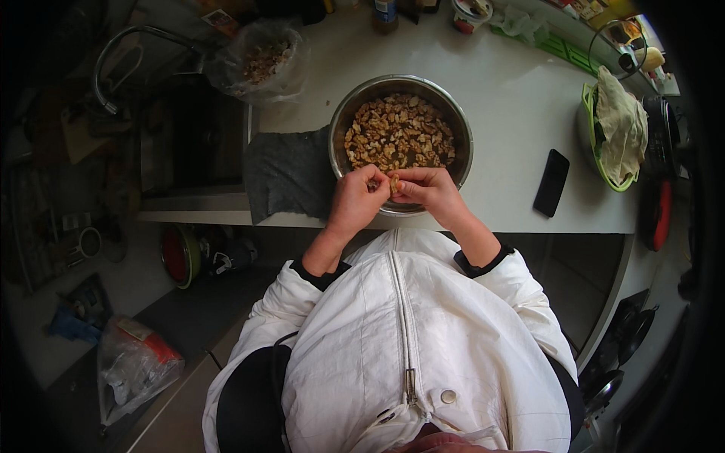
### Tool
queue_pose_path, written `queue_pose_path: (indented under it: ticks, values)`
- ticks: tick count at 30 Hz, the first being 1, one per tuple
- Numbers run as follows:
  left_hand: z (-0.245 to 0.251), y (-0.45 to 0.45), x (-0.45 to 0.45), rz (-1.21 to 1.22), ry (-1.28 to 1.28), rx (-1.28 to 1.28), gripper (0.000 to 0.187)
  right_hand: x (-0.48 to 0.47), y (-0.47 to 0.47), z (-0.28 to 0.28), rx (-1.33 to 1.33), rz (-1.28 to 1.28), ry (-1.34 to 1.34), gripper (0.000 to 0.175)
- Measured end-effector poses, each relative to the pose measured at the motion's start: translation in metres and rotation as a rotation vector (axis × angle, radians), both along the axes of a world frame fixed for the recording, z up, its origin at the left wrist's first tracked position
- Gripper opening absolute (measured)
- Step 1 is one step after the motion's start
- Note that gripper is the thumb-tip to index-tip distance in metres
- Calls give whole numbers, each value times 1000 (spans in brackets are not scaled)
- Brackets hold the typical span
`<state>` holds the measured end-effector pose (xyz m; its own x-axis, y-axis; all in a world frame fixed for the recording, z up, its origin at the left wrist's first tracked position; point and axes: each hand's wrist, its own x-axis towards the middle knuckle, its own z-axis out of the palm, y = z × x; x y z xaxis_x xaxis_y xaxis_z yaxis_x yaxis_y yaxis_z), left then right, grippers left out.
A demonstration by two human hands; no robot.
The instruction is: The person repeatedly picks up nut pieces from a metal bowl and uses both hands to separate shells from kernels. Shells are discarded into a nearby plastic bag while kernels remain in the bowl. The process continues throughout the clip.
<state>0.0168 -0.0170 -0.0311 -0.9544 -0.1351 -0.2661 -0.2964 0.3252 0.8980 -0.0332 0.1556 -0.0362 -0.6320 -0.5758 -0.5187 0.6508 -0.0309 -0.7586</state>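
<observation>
A round stainless steel pot (465, 133) stands at the counter's front edge, with many shelled walnut pieces (405, 122) spread over its bottom. Over the pot's near rim, my left hand (359, 195) and my right hand (433, 192) meet at the fingertips. Between the thumb and fingers of my right hand is a pale walnut piece (395, 183), which the left fingertips also touch. A small brown piece (372, 185), apparently walnut, shows inside my curled left fingers. The pot's near inside is partly hidden by both hands.
Left of the pot lies a grey cloth (289, 172), beside the sink (187, 136) with its curved faucet (107, 56). Behind it sits a plastic bag (226, 79) of brownish scraps. A black phone (551, 182) and a cloth-covered green basket (592, 141) are at right.
</observation>
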Motion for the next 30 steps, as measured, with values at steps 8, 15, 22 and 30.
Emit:
queue_pose_path:
  ticks: [8,15,22,30]
  values:
    - [-5,1,-2,31,39,102,10,-2,1,4,-97,-38,-130,30]
    - [-9,-3,-3,94,43,250,5,-4,1,5,-150,-54,-214,32]
    - [3,-6,-2,162,-97,426,9,-3,1,3,-120,-84,-166,29]
    - [-1,-4,1,110,-58,335,12,-2,2,2,-54,-98,-98,28]
